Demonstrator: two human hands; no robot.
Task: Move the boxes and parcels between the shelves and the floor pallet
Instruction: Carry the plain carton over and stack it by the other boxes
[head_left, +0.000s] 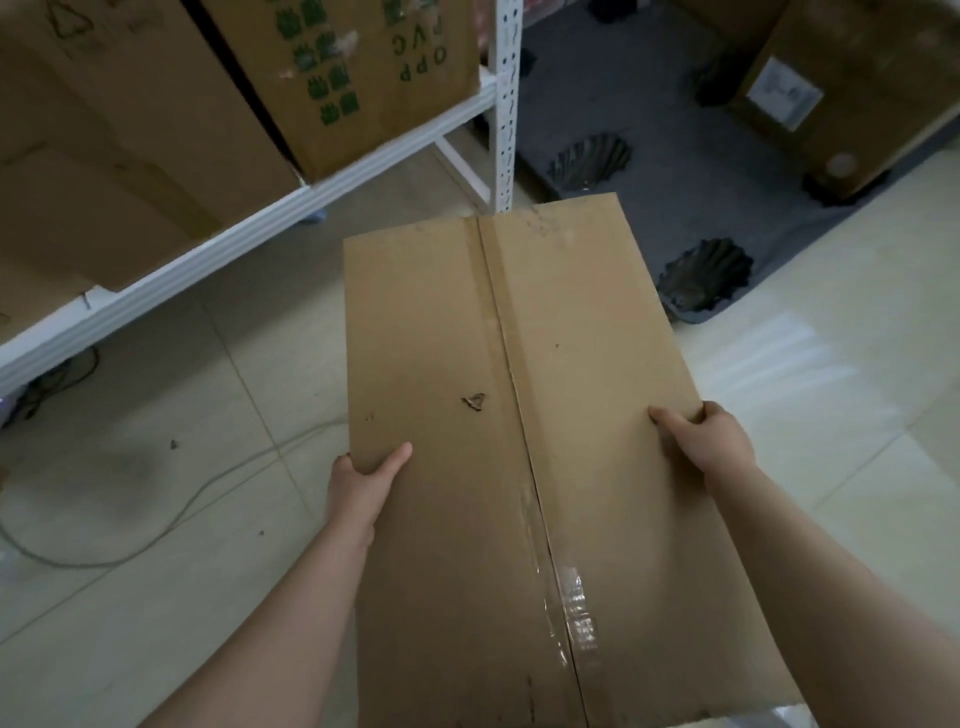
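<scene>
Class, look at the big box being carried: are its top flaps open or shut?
Shut. The box shows both flaps meeting at a centre seam, with clear tape along it.

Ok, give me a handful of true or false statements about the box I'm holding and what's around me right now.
1. Both hands grip the carried box, the left hand on its left edge, the right hand on its right edge. True.
2. The carried box's top flaps are wide open. False: they are closed, with clear tape along the centre seam.
3. The box with green print sits on the white shelf. True.
4. The dark floor pallet is bare. False: another box stands at its far right.
5. A cable lies on the tiled floor to the left. True.
</scene>
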